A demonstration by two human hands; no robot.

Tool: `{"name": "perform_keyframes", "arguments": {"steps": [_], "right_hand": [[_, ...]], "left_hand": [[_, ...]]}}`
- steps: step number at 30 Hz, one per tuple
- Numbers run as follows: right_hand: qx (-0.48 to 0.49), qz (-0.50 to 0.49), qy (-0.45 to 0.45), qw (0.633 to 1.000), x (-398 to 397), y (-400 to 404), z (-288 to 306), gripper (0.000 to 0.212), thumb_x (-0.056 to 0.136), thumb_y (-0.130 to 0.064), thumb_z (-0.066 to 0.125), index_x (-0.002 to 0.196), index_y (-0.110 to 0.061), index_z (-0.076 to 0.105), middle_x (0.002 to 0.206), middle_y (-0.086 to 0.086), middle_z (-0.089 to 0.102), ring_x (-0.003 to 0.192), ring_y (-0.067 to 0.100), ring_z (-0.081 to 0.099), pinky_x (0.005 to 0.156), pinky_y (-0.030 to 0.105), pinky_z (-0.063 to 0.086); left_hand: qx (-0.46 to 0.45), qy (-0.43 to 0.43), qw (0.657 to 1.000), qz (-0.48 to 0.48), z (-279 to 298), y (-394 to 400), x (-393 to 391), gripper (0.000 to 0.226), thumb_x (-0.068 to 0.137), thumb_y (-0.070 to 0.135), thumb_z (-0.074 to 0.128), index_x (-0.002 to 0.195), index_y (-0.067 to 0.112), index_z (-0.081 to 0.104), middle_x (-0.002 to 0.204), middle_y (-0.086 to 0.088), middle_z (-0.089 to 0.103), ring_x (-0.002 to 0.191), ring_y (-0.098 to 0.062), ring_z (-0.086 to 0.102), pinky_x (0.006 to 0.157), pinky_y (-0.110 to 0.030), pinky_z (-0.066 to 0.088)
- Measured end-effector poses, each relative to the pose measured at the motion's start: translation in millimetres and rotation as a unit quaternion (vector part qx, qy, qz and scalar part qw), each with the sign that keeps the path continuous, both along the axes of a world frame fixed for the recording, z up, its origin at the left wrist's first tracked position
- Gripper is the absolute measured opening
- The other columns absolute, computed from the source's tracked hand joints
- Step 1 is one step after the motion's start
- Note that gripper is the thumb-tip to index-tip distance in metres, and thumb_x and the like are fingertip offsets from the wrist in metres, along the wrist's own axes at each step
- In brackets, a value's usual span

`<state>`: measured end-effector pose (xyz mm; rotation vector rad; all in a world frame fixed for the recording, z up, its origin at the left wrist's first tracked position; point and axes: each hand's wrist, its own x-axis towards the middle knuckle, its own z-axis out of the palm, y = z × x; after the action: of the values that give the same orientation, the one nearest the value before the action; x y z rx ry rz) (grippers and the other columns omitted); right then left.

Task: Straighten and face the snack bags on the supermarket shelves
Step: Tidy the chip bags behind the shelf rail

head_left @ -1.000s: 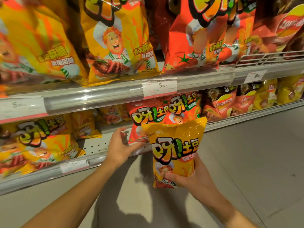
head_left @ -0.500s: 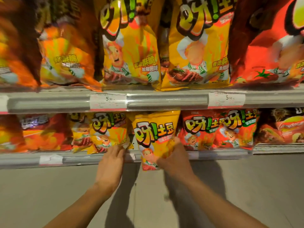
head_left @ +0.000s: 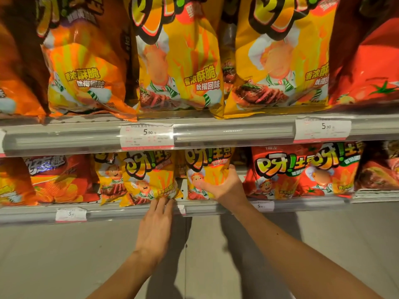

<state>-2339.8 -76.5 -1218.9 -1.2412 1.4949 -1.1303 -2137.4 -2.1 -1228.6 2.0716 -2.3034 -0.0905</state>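
The right hand (head_left: 224, 186) grasps a yellow bag (head_left: 205, 169) standing upright on the lower shelf (head_left: 129, 212). The left hand (head_left: 156, 225), fingers extended and released, touches the bottom edge of the neighbouring yellow bag (head_left: 149, 180). Red bags (head_left: 280, 171) stand right of the right hand.

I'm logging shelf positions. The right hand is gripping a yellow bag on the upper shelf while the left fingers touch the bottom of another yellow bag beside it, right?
Not quite: the bag the right hand grips stands on the lower shelf, under the price rail, as the head view shows. The rest holds: the left hand touches the bottom of the neighbouring yellow bag.
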Motion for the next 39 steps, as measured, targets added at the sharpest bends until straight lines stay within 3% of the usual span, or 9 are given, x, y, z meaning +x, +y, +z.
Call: {"name": "perform_keyframes", "arguments": {"steps": [5, 11, 15, 18, 20, 23, 26, 33, 39], "right_hand": [[0.037, 0.052, -0.037, 0.997, 1, -4, 5, 0.100, 0.043, -0.052, 0.097, 0.120, -0.007, 0.051, 0.113, 0.014, 0.071, 0.106, 0.030, 0.070, 0.096, 0.050, 0.056], [0.035, 0.047, 0.041, 0.997, 2, 1, 9, 0.110, 0.037, -0.079, 0.082, 0.116, -0.010, 0.051, 0.109, 0.010, 0.071, 0.103, 0.025, 0.070, 0.097, 0.045, 0.055], [0.015, 0.013, 0.080, 0.997, 4, 17, 15, 0.096, 0.046, -0.068, 0.082, 0.115, -0.007, 0.053, 0.104, 0.014, 0.069, 0.098, 0.031, 0.069, 0.091, 0.046, 0.055], [-0.042, -0.005, 0.128, 0.991, 5, 37, 19, 0.093, 0.063, -0.045, 0.091, 0.132, 0.003, 0.051, 0.120, 0.014, 0.063, 0.105, 0.032, 0.063, 0.095, 0.043, 0.053], [-0.071, -0.057, 0.151, 0.984, 5, 54, 25, 0.092, 0.067, -0.033, 0.094, 0.138, 0.004, 0.050, 0.126, 0.014, 0.059, 0.114, 0.030, 0.057, 0.098, 0.039, 0.049], [-0.125, -0.145, 0.150, 0.970, 12, 83, 30, 0.054, 0.076, -0.021, 0.089, 0.120, -0.007, 0.062, 0.114, 0.009, 0.059, 0.109, 0.031, 0.058, 0.094, 0.047, 0.051], [-0.100, -0.088, 0.090, 0.987, 38, 110, 33, 0.034, 0.082, -0.015, 0.084, 0.108, -0.012, 0.063, 0.107, 0.004, 0.063, 0.103, 0.026, 0.062, 0.090, 0.041, 0.051], [-0.002, 0.105, -0.006, 0.994, 134, 115, 60, 0.036, 0.082, -0.022, 0.083, 0.112, -0.020, 0.063, 0.107, -0.001, 0.069, 0.101, 0.013, 0.067, 0.089, 0.021, 0.053], [0.054, 0.184, -0.015, 0.981, 223, 89, 90, 0.058, 0.083, -0.032, 0.082, 0.132, -0.013, 0.057, 0.122, 0.003, 0.065, 0.114, 0.018, 0.062, 0.102, 0.032, 0.050]], "left_hand": [[0.001, 0.018, 1.000, 0.003, 0, 2, -1, 0.064, 0.094, 0.011, 0.062, 0.150, 0.016, 0.033, 0.145, 0.003, 0.035, 0.135, -0.019, 0.033, 0.101, -0.027, 0.047], [-0.011, 0.041, 0.999, -0.022, 4, 4, 2, 0.068, 0.094, 0.018, 0.061, 0.153, 0.013, 0.028, 0.148, 0.000, 0.031, 0.137, -0.022, 0.028, 0.112, -0.030, 0.037], [-0.020, 0.071, 0.997, -0.031, 10, 7, 9, 0.064, 0.099, 0.030, 0.054, 0.154, 0.017, 0.025, 0.149, 0.003, 0.033, 0.138, -0.017, 0.029, 0.118, -0.027, 0.026], [-0.011, 0.158, 0.987, 0.009, 17, 16, 20, 0.057, 0.097, 0.032, 0.057, 0.148, 0.019, 0.033, 0.144, 0.003, 0.041, 0.135, -0.015, 0.037, 0.113, -0.025, 0.031], [0.002, 0.233, 0.970, 0.063, 23, 23, 30, 0.048, 0.096, 0.030, 0.062, 0.139, 0.020, 0.045, 0.135, 0.002, 0.050, 0.128, -0.016, 0.046, 0.106, -0.026, 0.037], [0.010, 0.327, 0.931, 0.163, 31, 34, 56, 0.039, 0.092, 0.025, 0.068, 0.128, 0.014, 0.056, 0.119, -0.003, 0.063, 0.113, -0.018, 0.058, 0.099, -0.032, 0.046], [0.013, 0.390, 0.885, 0.255, 39, 46, 92, 0.026, 0.091, 0.023, 0.071, 0.114, 0.014, 0.063, 0.100, -0.002, 0.069, 0.096, -0.017, 0.064, 0.087, -0.031, 0.049], [-0.017, 0.450, 0.814, 0.366, 66, 81, 194, 0.025, 0.093, 0.025, 0.069, 0.114, 0.013, 0.064, 0.101, -0.004, 0.070, 0.099, -0.024, 0.066, 0.096, -0.046, 0.053], [-0.056, 0.472, 0.779, 0.409, 80, 101, 274, 0.023, 0.095, 0.020, 0.065, 0.115, 0.009, 0.064, 0.106, -0.011, 0.069, 0.102, -0.029, 0.064, 0.099, -0.049, 0.051]]}}
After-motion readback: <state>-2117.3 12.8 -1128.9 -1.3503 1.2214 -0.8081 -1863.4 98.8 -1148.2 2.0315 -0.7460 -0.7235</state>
